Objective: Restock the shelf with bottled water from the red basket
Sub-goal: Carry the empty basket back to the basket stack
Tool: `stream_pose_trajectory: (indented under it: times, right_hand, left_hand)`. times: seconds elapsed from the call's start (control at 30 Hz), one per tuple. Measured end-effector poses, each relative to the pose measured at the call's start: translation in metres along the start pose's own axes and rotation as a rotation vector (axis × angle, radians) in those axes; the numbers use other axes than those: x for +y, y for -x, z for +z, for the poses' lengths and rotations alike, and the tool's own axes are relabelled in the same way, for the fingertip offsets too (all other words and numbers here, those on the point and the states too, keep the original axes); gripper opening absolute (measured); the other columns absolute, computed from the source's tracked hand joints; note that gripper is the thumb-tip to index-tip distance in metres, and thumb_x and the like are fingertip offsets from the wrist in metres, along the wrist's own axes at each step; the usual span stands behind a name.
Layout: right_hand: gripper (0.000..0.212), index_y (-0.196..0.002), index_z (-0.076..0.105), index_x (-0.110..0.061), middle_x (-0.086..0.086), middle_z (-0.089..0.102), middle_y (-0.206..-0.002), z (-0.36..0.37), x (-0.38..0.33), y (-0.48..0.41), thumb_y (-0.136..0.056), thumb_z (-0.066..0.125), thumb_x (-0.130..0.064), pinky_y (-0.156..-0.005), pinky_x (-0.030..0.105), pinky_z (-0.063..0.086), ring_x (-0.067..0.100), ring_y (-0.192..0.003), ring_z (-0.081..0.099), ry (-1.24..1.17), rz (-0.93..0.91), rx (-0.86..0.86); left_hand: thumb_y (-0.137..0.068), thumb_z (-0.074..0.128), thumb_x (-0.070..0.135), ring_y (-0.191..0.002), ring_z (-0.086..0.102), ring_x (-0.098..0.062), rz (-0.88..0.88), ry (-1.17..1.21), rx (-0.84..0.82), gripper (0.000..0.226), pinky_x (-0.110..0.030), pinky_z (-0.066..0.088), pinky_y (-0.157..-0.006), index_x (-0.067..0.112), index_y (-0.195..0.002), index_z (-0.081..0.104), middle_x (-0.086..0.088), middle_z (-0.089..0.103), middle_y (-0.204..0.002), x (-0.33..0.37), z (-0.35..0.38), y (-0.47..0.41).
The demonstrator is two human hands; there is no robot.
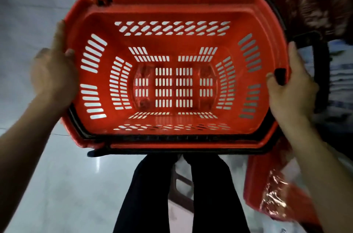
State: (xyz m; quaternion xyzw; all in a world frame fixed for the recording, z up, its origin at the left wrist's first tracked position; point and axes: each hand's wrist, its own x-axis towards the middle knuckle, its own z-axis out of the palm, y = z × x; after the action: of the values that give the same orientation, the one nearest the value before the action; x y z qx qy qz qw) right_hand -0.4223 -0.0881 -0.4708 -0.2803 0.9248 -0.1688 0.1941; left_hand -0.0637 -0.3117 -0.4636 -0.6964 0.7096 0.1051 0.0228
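Person is holding red shopping basket (172, 13) out in front, opening facing up. Left hand (54, 69) is clamping the basket's left end rim, thumb curling over the edge, somewhat blurred. Right hand (292, 89) is gripping the basket's right end rim, dark-nailed thumb hooking over the lip. Black handles (172, 138) are lying folded along the basket's long rims. Pale tiled floor (57, 185) is showing through the basket's slotted bottom. Black trousers (210, 194) are showing just below the basket's near side. Red foil-wrapped packs (275, 200) are sitting below the basket's right end. Blurred blue-white goods (342, 83) are lying beyond that end, cannot tell what.
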Motion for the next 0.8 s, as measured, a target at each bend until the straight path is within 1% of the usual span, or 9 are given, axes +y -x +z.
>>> stream_pose_trajectory:
  times: [0.07, 0.13, 0.27, 0.33, 0.4, 0.5, 0.6, 0.73, 0.8]
  right_hand:
    - [0.071, -0.153, 0.022, -0.042, 0.008, 0.054, -0.142, -0.052, -0.017, 0.014, -0.094, 0.059, -0.026, -0.106, 0.038, 0.041, 0.030, -0.123, 0.056, -0.020, 0.016, -0.002]
    - [0.071, -0.152, 0.024, -0.045, 0.008, 0.057, -0.139, -0.106, -0.033, 0.025, -0.094, 0.060, -0.026, -0.104, 0.038, 0.042, 0.030, -0.120, 0.058, -0.054, 0.018, 0.004]
    - [0.073, -0.149, 0.023, -0.052, 0.004, 0.060, -0.136, -0.201, -0.062, 0.040, -0.092, 0.062, -0.028, -0.104, 0.043, 0.045, 0.030, -0.120, 0.058, -0.096, 0.014, 0.029]
    - [0.075, -0.147, 0.021, -0.056, 0.004, 0.060, -0.136, -0.240, -0.076, 0.048, -0.091, 0.062, -0.029, -0.104, 0.045, 0.046, 0.030, -0.120, 0.058, -0.124, 0.004, 0.060]
    - [0.076, -0.144, 0.019, -0.059, 0.001, 0.060, -0.137, -0.274, -0.088, 0.055, -0.090, 0.063, -0.029, -0.104, 0.048, 0.046, 0.031, -0.121, 0.059, -0.152, -0.009, 0.082]
    - [0.076, -0.145, 0.021, -0.058, 0.002, 0.062, -0.134, -0.311, -0.107, 0.060, -0.089, 0.064, -0.029, -0.102, 0.048, 0.047, 0.031, -0.118, 0.060, -0.164, -0.043, 0.099]
    - [0.074, -0.145, 0.025, -0.055, 0.003, 0.064, -0.131, -0.333, -0.126, 0.057, -0.089, 0.065, -0.029, -0.100, 0.047, 0.048, 0.032, -0.118, 0.060, -0.165, -0.078, 0.098]
    - [0.071, -0.144, 0.029, -0.056, 0.005, 0.066, -0.126, -0.342, -0.167, 0.046, -0.090, 0.066, -0.029, -0.097, 0.048, 0.049, 0.036, -0.114, 0.061, -0.167, -0.130, 0.076]
    - [0.069, -0.144, 0.033, -0.055, 0.006, 0.067, -0.124, -0.342, -0.195, 0.037, -0.090, 0.066, -0.027, -0.094, 0.044, 0.049, 0.035, -0.111, 0.062, -0.155, -0.179, 0.054]
  left_hand:
    - [-0.102, 0.036, 0.029, -0.092, 0.056, -0.055, 0.012, -0.012, -0.006, 0.055, -0.061, 0.048, -0.080, 0.045, -0.151, 0.017, -0.036, 0.057, -0.108, 0.013, -0.049, 0.016]
    - [-0.104, 0.037, 0.027, -0.093, 0.055, -0.056, 0.028, -0.006, 0.011, 0.055, -0.060, 0.046, -0.080, 0.041, -0.153, 0.017, -0.037, 0.056, -0.108, 0.025, -0.103, 0.028]
    - [-0.105, 0.034, 0.034, -0.096, 0.059, -0.052, 0.055, 0.045, 0.027, 0.054, -0.058, 0.049, -0.084, 0.045, -0.153, 0.011, -0.032, 0.058, -0.114, 0.049, -0.202, 0.064]
    - [-0.104, 0.034, 0.036, -0.092, 0.060, -0.051, 0.075, 0.055, 0.073, 0.056, -0.060, 0.051, -0.084, 0.050, -0.150, 0.005, -0.032, 0.060, -0.110, 0.052, -0.243, 0.080]
    - [-0.104, 0.038, 0.032, -0.090, 0.060, -0.053, 0.098, 0.060, 0.104, 0.059, -0.061, 0.050, -0.083, 0.045, -0.152, 0.007, -0.035, 0.060, -0.107, 0.053, -0.279, 0.090]
    - [-0.103, 0.043, 0.025, -0.091, 0.059, -0.056, 0.113, 0.045, 0.153, 0.061, -0.060, 0.049, -0.082, 0.037, -0.155, 0.014, -0.041, 0.060, -0.107, 0.059, -0.323, 0.099]
    - [-0.102, 0.045, 0.026, -0.089, 0.058, -0.057, 0.093, 0.043, 0.186, 0.062, -0.058, 0.048, -0.080, 0.037, -0.155, 0.015, -0.043, 0.057, -0.107, 0.057, -0.350, 0.102]
    - [-0.101, 0.045, 0.029, -0.094, 0.058, -0.055, 0.013, 0.053, 0.181, 0.062, -0.054, 0.046, -0.078, 0.040, -0.154, 0.015, -0.039, 0.059, -0.108, 0.048, -0.373, 0.095]
    - [-0.101, 0.045, 0.031, -0.091, 0.060, -0.053, -0.018, 0.076, 0.191, 0.062, -0.052, 0.047, -0.076, 0.041, -0.154, 0.015, -0.037, 0.060, -0.105, 0.036, -0.378, 0.085]
